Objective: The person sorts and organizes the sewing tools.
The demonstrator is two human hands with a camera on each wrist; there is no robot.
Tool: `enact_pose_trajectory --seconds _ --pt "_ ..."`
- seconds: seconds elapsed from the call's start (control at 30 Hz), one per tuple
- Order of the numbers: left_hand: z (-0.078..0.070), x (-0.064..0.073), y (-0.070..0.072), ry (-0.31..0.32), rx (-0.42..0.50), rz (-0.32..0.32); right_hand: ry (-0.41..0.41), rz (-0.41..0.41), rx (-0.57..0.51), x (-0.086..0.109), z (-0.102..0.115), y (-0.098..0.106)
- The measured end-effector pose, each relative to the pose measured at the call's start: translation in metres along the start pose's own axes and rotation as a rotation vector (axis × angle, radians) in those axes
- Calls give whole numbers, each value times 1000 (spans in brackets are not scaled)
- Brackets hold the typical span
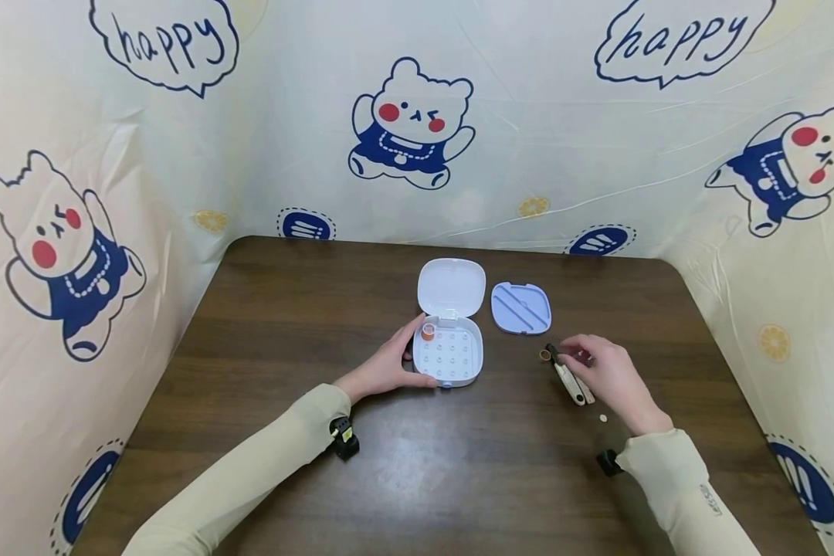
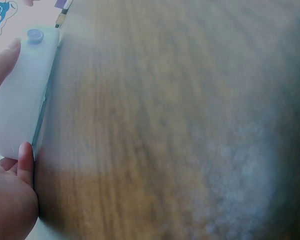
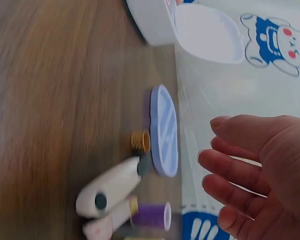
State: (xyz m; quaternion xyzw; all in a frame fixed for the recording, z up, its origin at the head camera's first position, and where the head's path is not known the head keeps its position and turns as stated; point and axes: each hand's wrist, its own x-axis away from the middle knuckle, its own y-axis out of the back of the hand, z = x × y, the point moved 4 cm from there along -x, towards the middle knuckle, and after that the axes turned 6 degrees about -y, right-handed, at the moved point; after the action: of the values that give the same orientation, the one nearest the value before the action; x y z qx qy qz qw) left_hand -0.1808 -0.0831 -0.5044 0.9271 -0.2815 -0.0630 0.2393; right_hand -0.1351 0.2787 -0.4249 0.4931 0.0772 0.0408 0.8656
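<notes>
My left hand [image 1: 385,364] holds a white box [image 1: 467,376] at its left side, thumb along the front and fingers behind. The box's lid [image 1: 452,286] stands open at the back, and rows of small pegs cover its floor. A small orange spool [image 1: 428,332] sits in the back left corner. My right hand [image 1: 608,374] hovers over a cream-handled tool [image 1: 568,384] with a dark round rivet. In the right wrist view its fingers [image 3: 230,167] are loosely bent with nothing between them. Near them lie a purple spool [image 3: 152,216] and a gold ridged ring [image 3: 140,141].
A light-blue tray [image 1: 521,309] with diagonal ridges lies right of the box. One small white disc [image 1: 603,418] rests on the brown table [image 1: 306,309] below the right hand. A patterned cloth [image 1: 528,100] hangs behind the table and along both sides.
</notes>
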Motion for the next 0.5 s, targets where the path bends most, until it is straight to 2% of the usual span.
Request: enact_pose_trajectory --seconds 0.2,0.5 --pt "1 0 0 5 3 6 -30 -24 17 8 -17 12" --pt "1 0 0 11 5 3 -59 -104 50 19 -46 31"
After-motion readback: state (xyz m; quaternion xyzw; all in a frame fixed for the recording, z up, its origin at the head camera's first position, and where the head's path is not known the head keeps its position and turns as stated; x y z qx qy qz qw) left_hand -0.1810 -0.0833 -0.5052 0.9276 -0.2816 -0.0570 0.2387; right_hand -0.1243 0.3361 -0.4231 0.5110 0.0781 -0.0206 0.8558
